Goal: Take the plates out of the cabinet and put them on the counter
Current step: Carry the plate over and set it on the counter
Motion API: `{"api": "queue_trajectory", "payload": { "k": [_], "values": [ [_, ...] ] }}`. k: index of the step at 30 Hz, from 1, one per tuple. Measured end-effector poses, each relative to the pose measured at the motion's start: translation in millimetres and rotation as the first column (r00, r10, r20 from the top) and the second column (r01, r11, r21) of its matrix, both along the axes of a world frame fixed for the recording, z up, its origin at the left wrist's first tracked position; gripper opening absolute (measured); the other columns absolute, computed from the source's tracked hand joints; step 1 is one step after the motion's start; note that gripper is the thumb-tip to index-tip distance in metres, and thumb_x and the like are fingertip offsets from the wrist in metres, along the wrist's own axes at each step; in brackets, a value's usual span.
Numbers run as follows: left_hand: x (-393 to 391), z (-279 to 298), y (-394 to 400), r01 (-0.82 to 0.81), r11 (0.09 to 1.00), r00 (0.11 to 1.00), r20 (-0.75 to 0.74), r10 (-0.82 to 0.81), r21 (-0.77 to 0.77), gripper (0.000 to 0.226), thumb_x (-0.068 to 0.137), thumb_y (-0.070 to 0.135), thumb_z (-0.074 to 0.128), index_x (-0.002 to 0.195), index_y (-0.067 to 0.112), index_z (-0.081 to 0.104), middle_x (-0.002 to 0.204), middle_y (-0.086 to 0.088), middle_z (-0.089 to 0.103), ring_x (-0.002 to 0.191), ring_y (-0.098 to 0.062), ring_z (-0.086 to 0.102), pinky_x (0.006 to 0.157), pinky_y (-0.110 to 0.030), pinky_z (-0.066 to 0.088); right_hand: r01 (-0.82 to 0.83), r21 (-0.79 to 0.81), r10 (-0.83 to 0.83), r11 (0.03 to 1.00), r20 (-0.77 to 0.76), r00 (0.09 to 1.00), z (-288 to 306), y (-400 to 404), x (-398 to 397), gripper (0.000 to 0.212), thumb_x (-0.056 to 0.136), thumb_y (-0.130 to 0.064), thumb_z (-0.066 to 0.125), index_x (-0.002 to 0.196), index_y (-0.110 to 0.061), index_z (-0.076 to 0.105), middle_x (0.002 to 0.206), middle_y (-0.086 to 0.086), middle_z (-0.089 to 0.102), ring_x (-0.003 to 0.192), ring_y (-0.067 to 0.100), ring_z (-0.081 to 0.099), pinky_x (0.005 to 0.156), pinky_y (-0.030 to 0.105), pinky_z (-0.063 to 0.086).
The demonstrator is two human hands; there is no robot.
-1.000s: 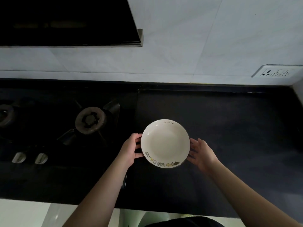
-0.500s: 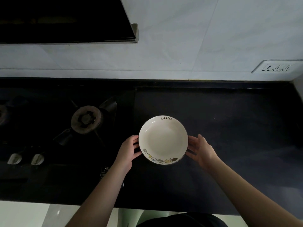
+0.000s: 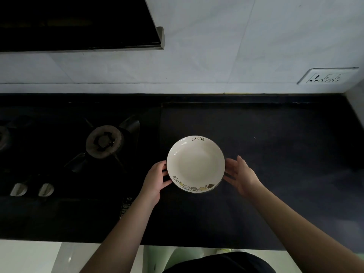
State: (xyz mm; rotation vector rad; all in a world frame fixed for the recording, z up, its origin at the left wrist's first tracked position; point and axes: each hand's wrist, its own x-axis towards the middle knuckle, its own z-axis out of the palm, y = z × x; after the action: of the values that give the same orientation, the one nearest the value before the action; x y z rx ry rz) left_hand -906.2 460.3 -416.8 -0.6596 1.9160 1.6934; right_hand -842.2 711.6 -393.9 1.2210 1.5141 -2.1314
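Plate (image 3: 196, 164) on tabletop (image 3: 275, 154), midway between hands (round, no long axis): left hand (image 3: 156, 180) fingers (image 3: 162, 166) curved against rim, grip uncertain; right hand (image 3: 243, 175) fingers (image 3: 234, 164) straight, just beside rim.

The white plate (image 3: 196, 163) shifted slightly toward the wall, measured against the gas burner (image 3: 104, 141). Its "Life" lettering turned nearer to level. The left hand (image 3: 155, 178) and right hand (image 3: 243, 174) moved with its rim.
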Motion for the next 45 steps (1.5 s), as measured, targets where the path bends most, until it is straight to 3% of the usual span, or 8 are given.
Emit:
{"api": "queue_trajectory", "payload": {
  "k": [3, 6, 9, 15, 18, 27, 36, 45],
  "values": [
    [2.0, -3.4, -5.4, 0.089, 0.986, 0.994, -0.051, -0.097, -0.143, 0.038, 0.101, 0.037, 0.040, 0.136, 0.027, 0.049, 0.121, 0.004, 0.061, 0.102, -0.010, 0.059, 0.068, -0.026, 0.051, -0.050, 0.127, 0.049, 0.991, 0.008, 0.999, 4.2, -2.1, 6.7, 0.043, 0.103, -0.041, 0.031, 0.125, -0.015, 0.058, 0.125, 0.002, 0.063, 0.115, 0.015, 0.056, 0.099, 0.037, 0.044],
    [7.7, -2.4, -12.5, 0.191, 0.929, 0.957, -0.151, -0.248, -0.317, 0.045, 0.100, 0.041, 0.037, 0.141, 0.026, 0.046, 0.137, 0.001, 0.055, 0.114, -0.012, 0.054, 0.088, -0.032, 0.050, -0.135, 0.262, 0.131, 0.955, 0.033, 0.991, 8.5, -2.4, 17.9, 0.041, 0.102, -0.039, 0.038, 0.133, -0.019, 0.055, 0.134, 0.000, 0.058, 0.122, 0.015, 0.052, 0.106, 0.039, 0.042],
    [15.9, 3.9, -16.7, 0.258, 0.830, 0.876, -0.243, -0.417, -0.494, 0.045, 0.100, 0.043, 0.039, 0.141, 0.025, 0.047, 0.137, 0.001, 0.053, 0.113, -0.008, 0.051, 0.088, -0.026, 0.043, -0.289, 0.452, 0.290, 0.844, 0.069, 0.955, 18.1, -2.3, 32.5, 0.043, 0.099, -0.046, 0.037, 0.137, -0.031, 0.052, 0.139, -0.004, 0.054, 0.126, 0.016, 0.049, 0.109, 0.041, 0.039],
    [49.2, 37.2, -14.4, 0.199, 0.389, 0.428, -0.277, -0.860, -0.900, 0.037, 0.095, 0.032, 0.055, 0.123, 0.009, 0.062, 0.121, -0.006, 0.063, 0.113, -0.024, 0.059, 0.084, -0.042, 0.054, -0.477, 0.810, 0.578, 0.341, 0.219, 0.786, 41.1, -3.6, 69.1, 0.051, 0.101, -0.051, 0.026, 0.148, -0.032, 0.035, 0.149, -0.004, 0.041, 0.137, 0.018, 0.034, 0.108, 0.032, 0.029],
    [71.9, 53.7, -10.6, 0.153, 0.257, 0.332, -0.195, -0.923, -0.954, 0.040, 0.095, 0.034, 0.053, 0.123, 0.009, 0.063, 0.124, -0.006, 0.062, 0.119, -0.025, 0.056, 0.091, -0.044, 0.049, -0.487, 0.872, 0.606, 0.054, 0.359, 0.710, 52.4, -2.3, 91.2, 0.056, 0.100, -0.053, 0.021, 0.151, -0.030, 0.028, 0.154, -0.005, 0.035, 0.142, 0.019, 0.026, 0.115, 0.038, 0.024],
    [171.3, 75.5, 14.6, 0.095, 0.109, 0.409, -0.061, -0.911, -0.990, 0.063, 0.098, 0.052, 0.025, 0.151, 0.020, 0.038, 0.153, -0.007, 0.044, 0.144, -0.027, 0.033, 0.117, -0.053, 0.026, -0.360, 0.892, 0.640, -0.272, 0.447, 0.625, 67.5, 24.1, 167.1, 0.065, 0.098, -0.056, 0.011, 0.153, -0.026, 0.026, 0.159, 0.001, 0.028, 0.147, 0.023, 0.020, 0.119, 0.038, 0.008],
    [313.4, 87.0, 13.3, 0.152, 0.178, 0.624, -0.045, -0.780, -0.972, 0.071, 0.095, 0.058, 0.012, 0.156, 0.025, 0.026, 0.162, -0.001, 0.026, 0.150, -0.021, 0.016, 0.119, -0.047, 0.011, -0.305, 0.922, 0.767, -0.239, 0.372, 0.523, 81.8, 36.7, 249.1, 0.060, 0.100, -0.049, 0.020, 0.151, -0.020, 0.033, 0.155, 0.004, 0.036, 0.145, 0.025, 0.026, 0.119, 0.041, 0.018],
    [448.5, 108.0, -70.0, 0.089, 0.228, 0.875, -0.033, -0.483, -0.970, 0.066, 0.098, 0.057, 0.017, 0.152, 0.025, 0.036, 0.157, -0.001, 0.038, 0.147, -0.023, 0.028, 0.118, -0.051, 0.022, -0.280, 0.927, 0.923, -0.249, 0.315, 0.220, 96.5, -49.6, 270.2, 0.067, 0.095, -0.057, 0.007, 0.154, -0.028, 0.017, 0.162, -0.004, 0.018, 0.149, 0.018, 0.008, 0.121, 0.038, 0.008]
  ]
}}
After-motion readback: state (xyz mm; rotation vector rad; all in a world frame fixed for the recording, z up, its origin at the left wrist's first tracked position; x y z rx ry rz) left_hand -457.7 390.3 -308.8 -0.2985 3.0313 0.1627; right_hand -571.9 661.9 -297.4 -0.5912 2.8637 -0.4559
